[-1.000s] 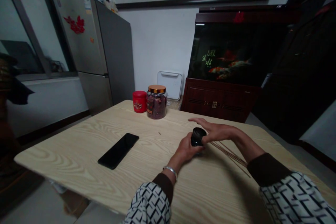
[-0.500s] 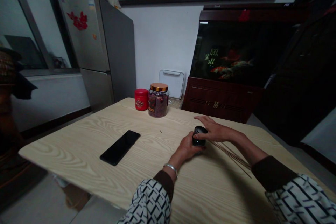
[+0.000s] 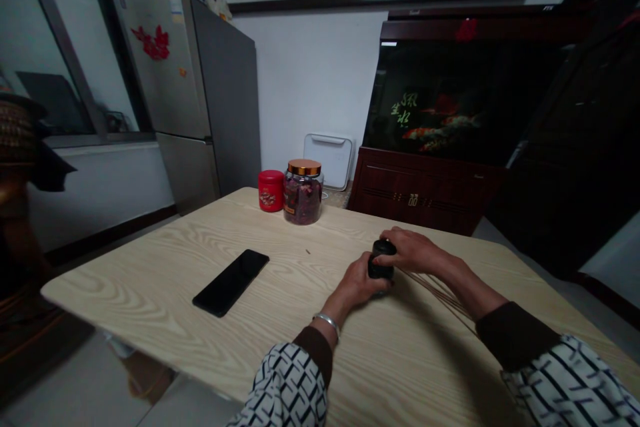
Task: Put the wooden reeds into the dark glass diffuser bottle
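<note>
A small dark round jar (image 3: 381, 261) stands on the pale wooden table (image 3: 165, 293), right of centre. My left hand (image 3: 359, 283) is wrapped round its lower body. My right hand (image 3: 413, 249) curls over its top, fingers closed on the lid. Several thin brown sticks (image 3: 443, 299) lie on the table under my right forearm, fanning toward the right. Both sleeves are black and white patterned, and a silver bracelet sits on my left wrist.
A black phone (image 3: 231, 281) lies flat on the table's left half. A red tin (image 3: 271, 191) and a glass jar with a gold lid (image 3: 303, 191) stand at the far edge. A grey fridge (image 3: 200, 87), a fish tank cabinet (image 3: 430, 140) and a white box (image 3: 327, 160) stand beyond.
My right hand went from flat and spread above the small jar to curled down over its lid. My left hand kept its hold on the jar's body.
</note>
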{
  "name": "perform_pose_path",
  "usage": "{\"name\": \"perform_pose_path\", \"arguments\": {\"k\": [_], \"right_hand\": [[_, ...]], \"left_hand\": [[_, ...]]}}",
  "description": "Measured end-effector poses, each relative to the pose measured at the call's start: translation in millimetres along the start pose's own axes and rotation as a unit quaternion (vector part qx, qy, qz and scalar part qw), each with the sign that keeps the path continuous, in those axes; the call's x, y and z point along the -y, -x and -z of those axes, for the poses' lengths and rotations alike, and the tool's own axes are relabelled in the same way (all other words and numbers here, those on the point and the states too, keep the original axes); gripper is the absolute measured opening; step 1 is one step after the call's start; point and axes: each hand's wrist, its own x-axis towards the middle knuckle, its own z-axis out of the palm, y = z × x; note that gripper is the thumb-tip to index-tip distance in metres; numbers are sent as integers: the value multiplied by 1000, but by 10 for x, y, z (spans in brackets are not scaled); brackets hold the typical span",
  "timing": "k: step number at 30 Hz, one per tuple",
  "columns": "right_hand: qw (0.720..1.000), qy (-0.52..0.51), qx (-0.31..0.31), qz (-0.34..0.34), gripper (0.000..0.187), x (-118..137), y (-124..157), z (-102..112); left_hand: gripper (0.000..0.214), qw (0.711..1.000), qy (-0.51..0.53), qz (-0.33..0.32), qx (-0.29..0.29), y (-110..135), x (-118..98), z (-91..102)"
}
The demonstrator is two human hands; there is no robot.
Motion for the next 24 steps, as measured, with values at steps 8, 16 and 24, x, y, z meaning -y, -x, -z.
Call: {"name": "perform_pose_path", "arguments": {"k": [8,16,24], "right_hand": [[887,-441,-131,29,58,-267,246,101],[809,-522,-240,-123,50,-245,861,-1102],[895,-373,-222,-104,36,-85,1067,-1402]], "left_hand": [[61,1000,3,-12,-1,21,-8,26],[61,1000,21,-17,6,12,7,13],[56,999,44,-12,11,15,-1,18]]}}
